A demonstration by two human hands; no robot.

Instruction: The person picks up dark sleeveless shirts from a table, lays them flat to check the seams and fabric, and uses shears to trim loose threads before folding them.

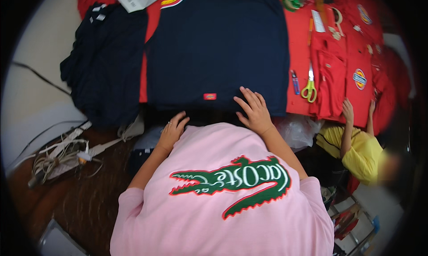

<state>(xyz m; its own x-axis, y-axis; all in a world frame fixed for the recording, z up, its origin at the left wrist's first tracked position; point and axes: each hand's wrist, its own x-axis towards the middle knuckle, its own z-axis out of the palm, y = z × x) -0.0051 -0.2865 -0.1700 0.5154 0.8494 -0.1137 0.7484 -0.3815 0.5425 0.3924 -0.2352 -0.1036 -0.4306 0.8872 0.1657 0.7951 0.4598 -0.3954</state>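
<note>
Head view: right hand point(255, 111) flat, fingers spread, on near edge of navy shirt point(216, 46) lying mid-table. Left hand point(171, 130) loosely curled at shirt's near edge, gripping nothing visible. Scissors point(309, 86) right, on red cloth point(356, 60).

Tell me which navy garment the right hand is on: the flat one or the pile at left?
The flat navy garment spread on the red table, with the small red tag at its hem. The right hand lies palm-down on its near edge; the crumpled navy pile lies untouched.

Navy garment point(214, 46) top cut off; co-worker's face blurred.
</note>
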